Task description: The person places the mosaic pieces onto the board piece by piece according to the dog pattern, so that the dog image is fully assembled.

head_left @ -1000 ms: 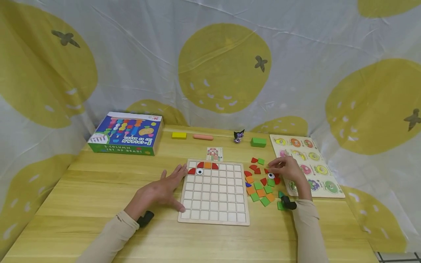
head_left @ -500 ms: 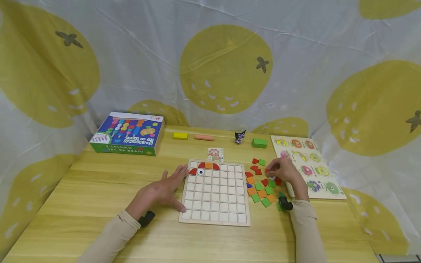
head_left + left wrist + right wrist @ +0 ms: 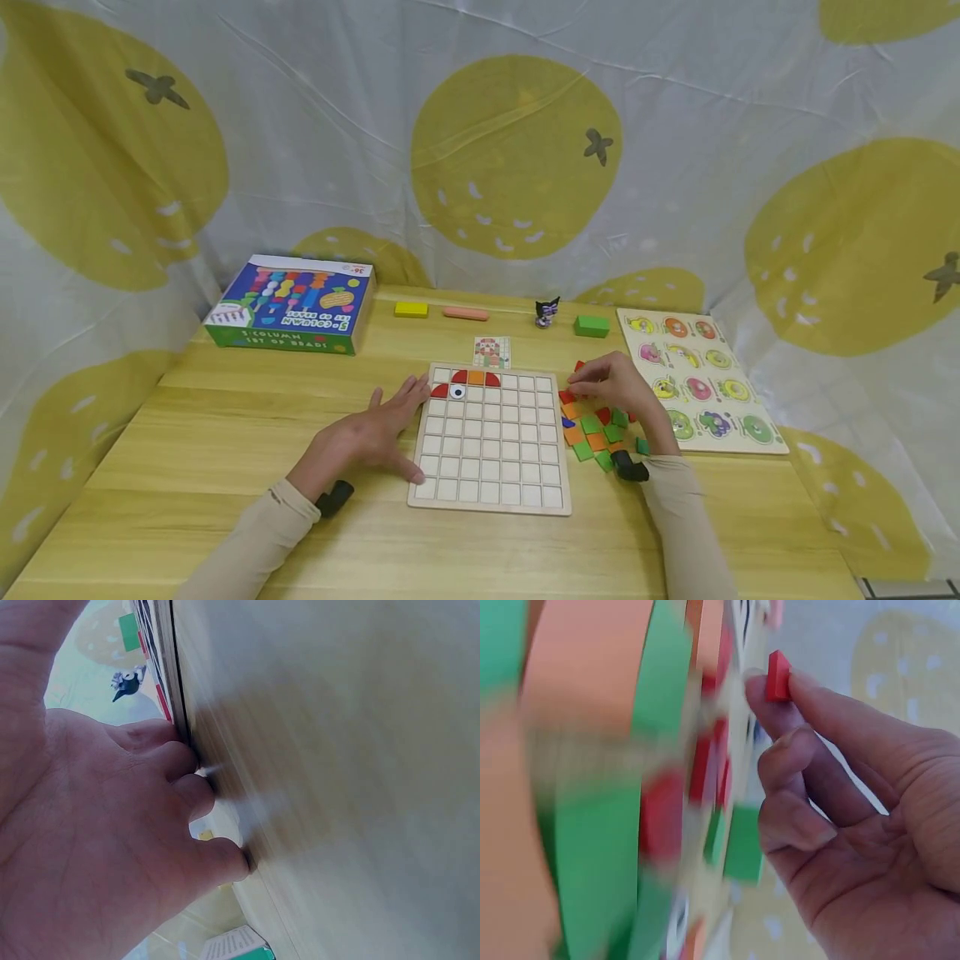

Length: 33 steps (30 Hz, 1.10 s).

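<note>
A wooden grid board (image 3: 487, 442) lies mid-table. Near its far left corner are an orange square tile (image 3: 476, 378), a few red curved tiles, one of them a red quarter tile (image 3: 440, 391), and a round eye tile (image 3: 457, 392). My left hand (image 3: 367, 433) is spread at the board's left edge, thumb on its near corner; the left wrist view shows its fingertips down at the tabletop. Over the loose tiles on the right, my right hand (image 3: 618, 396) pinches a small red tile (image 3: 778, 676) between thumb and forefinger, its other fingers curled inward.
Loose green, orange and red tiles (image 3: 590, 426) lie right of the board. A small pattern card (image 3: 492, 352) sits beyond it. Farther back are a bead-set box (image 3: 292, 304), yellow block (image 3: 411, 310), pink stick (image 3: 465, 314), figurine (image 3: 547, 312), green block (image 3: 592, 327) and fruit puzzle (image 3: 701, 367).
My right hand has picked up a red tile from the right side of the pile and moved left with it toward the board. The left hand stays in place.
</note>
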{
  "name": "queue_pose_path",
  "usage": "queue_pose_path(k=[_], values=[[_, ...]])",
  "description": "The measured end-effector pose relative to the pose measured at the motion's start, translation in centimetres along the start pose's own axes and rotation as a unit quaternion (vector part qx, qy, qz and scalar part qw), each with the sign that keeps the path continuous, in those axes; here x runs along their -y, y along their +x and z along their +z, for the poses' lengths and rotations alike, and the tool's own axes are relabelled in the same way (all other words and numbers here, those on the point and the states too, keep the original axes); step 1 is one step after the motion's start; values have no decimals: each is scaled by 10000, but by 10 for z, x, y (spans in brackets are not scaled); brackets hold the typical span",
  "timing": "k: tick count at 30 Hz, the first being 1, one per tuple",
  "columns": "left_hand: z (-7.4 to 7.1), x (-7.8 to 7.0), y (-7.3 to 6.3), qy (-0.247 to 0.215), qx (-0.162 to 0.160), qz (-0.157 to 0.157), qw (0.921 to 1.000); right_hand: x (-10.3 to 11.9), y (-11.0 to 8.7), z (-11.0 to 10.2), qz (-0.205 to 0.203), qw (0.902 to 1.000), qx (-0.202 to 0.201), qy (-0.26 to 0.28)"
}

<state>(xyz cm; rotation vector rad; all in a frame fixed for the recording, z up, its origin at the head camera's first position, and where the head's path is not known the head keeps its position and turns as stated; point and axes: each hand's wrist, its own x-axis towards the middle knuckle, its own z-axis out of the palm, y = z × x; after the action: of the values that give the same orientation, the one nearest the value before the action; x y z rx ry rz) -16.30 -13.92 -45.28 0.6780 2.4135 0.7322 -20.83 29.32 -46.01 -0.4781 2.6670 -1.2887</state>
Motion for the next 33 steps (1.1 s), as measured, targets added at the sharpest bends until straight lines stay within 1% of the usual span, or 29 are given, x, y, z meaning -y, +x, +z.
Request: queue_pose_path(k=[3,6,12,17,22,27,33], values=[[0,1,0,-10,-11,29,10000,11,10,16,-210,9992,144,319],[0,1,-1,-13,-15,32,10000,24,21,33,-301,9980,248,502],[-1,1,-1,-26,21,4,10000,50,42,67,-395,9959,447,685],[-2,0,-1,24,38,16,10000,68,58,89,-353,9962,592,539],[-2,0,1,103,38,39,9999,77,68,105,-341,9978,522,232],[-2,0,1,59,44,25,10000,83,70,113,-208,9981,570,93],[-1,0,0,42,37,23,10000,87,71,115,-164,9976,625,-241]])
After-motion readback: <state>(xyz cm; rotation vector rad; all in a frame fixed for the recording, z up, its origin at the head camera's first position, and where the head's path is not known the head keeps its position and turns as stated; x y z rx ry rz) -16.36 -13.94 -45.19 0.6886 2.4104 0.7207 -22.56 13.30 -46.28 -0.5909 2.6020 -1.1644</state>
